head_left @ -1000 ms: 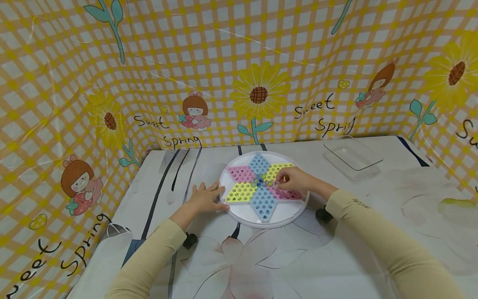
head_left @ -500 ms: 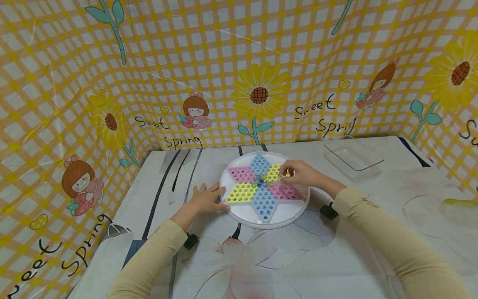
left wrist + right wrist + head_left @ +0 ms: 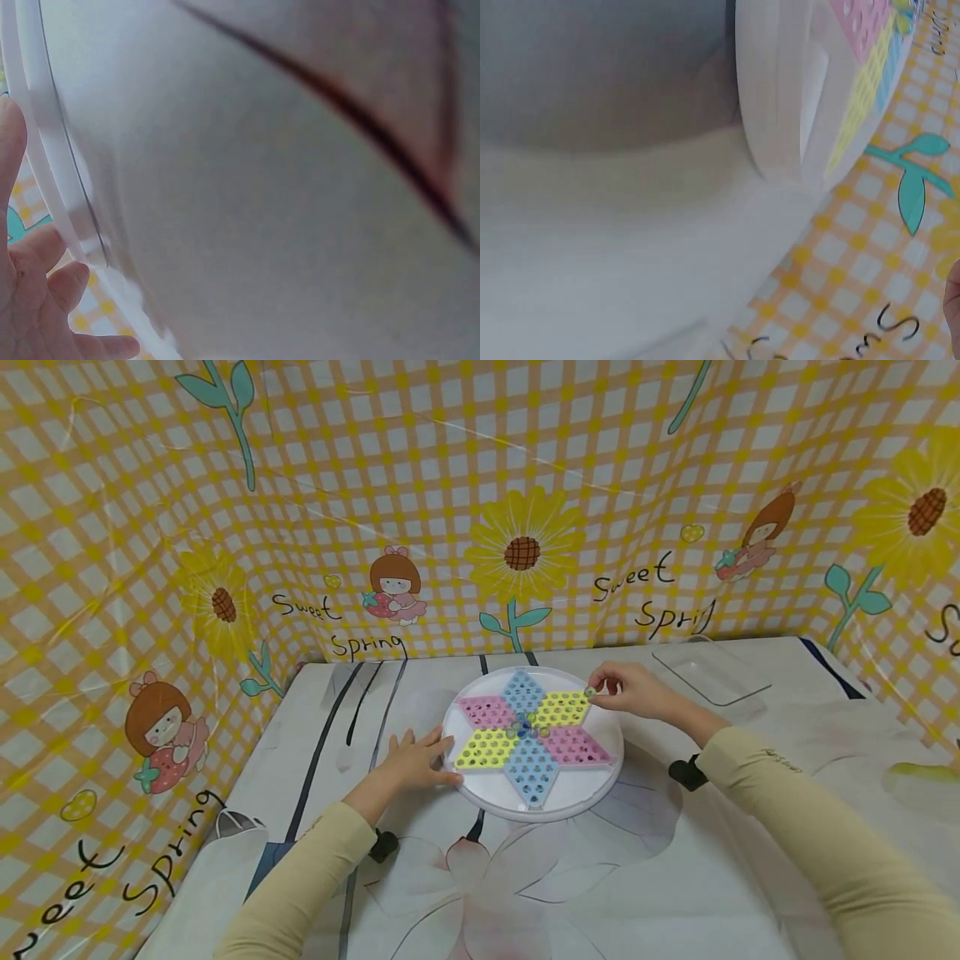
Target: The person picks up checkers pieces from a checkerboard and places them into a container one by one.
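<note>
A round white Chinese checkers board (image 3: pixel 487 789) with a pink, yellow and blue star lies on the table. Several glass marbles (image 3: pixel 523 727) sit clustered at the star's centre. My left hand (image 3: pixel 412 762) has its fingers spread, with fingertips and thumb at the board's left rim; the left wrist view shows these fingers (image 3: pixel 45 285) beside the rim. Over the outer tip of the far right yellow point, my right hand (image 3: pixel 630 689) pinches a greenish marble (image 3: pixel 590 692) between thumb and forefinger. Only a sliver of that hand shows in the right wrist view.
A clear rectangular container (image 3: pixel 716 681) stands at the back right, behind the right hand. A white object with loops (image 3: pixel 236 825) lies at the left table edge. A yellow checked cloth (image 3: pixel 442 468) hangs behind and along the sides.
My right hand has moved right and away from the star's centre, out to the tip of the yellow point, with the marble in its fingers. The left hand has stayed in place.
</note>
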Motion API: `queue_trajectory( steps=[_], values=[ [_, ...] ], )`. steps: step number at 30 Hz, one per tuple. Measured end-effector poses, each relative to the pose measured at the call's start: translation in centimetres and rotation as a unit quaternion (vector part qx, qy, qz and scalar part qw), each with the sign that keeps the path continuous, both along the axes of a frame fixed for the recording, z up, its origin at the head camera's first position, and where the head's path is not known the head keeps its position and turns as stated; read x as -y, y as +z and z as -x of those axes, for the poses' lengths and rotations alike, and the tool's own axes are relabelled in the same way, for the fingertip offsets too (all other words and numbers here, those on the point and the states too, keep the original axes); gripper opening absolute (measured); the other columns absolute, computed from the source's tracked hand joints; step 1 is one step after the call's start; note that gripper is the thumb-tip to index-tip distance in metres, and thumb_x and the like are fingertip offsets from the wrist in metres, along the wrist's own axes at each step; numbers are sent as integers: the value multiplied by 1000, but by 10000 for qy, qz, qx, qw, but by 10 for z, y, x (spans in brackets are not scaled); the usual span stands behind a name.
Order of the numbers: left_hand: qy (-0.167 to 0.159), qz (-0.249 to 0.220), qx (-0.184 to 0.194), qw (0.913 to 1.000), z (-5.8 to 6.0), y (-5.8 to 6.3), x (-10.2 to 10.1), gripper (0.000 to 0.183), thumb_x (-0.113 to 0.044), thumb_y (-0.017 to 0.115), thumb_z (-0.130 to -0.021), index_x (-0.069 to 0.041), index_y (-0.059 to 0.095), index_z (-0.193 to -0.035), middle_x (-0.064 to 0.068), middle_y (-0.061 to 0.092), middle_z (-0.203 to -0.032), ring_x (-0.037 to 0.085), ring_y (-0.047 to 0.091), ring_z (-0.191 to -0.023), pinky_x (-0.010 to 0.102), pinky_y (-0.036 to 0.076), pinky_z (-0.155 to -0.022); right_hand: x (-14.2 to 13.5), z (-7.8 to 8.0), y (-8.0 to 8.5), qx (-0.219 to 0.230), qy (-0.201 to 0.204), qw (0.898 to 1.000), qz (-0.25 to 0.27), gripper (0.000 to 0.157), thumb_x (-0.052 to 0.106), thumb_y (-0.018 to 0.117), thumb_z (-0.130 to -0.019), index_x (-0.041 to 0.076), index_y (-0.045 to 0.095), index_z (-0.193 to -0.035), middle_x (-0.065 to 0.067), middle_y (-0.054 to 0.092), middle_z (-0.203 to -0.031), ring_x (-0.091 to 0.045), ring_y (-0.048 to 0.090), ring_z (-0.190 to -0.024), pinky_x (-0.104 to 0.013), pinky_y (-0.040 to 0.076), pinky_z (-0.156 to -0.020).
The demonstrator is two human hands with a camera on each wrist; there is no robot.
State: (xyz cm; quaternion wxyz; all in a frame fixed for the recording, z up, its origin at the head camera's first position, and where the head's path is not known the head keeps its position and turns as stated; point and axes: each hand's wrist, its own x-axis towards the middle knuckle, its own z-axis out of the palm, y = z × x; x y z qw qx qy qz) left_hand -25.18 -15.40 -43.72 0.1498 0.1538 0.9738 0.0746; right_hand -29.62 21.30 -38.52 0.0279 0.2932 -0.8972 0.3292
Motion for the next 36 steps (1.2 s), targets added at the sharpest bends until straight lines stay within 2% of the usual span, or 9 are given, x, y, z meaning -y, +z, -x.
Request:
queue_trajectory(
  steps=[7,15,20,36],
  values=[
    [-22,-42,10,10000,0,0,0,80,-60,57,-78,-24,30,-144,1,17,-153,50,10,-134,62,4,-107,-21,1,11,-118,-338,9994,6,12,7,66,-81,2,60,-90,-5,54,-79,-12,43,-67,-22,37,-54],
    [9,-165,67,9998,0,0,2,80,-60,57,-78,-24,30,-144,1,16,-153,50,9,-134,62,3,-107,-48,2,16,-403,-589,9974,45,11,8,67,-81,3,60,-89,-4,52,-74,-8,41,-63,-22,36,-50],
    [-13,-165,94,9998,1,0,1,80,-60,57,-79,-24,29,-144,0,15,-153,50,9,-134,62,4,-107,-65,0,19,-398,-771,9962,52,13,9,67,-82,2,61,-91,-4,51,-78,-7,41,-64,-21,36,-51],
    [-10,-175,118,9998,2,0,1,80,-60,57,-79,-24,28,-145,0,14,-153,50,9,-134,60,5,-108,-115,6,6,-399,-1560,9868,-164,24,17,65,-85,-3,59,-96,-12,56,-87,1,40,-68,-19,35,-54]
  ],
)
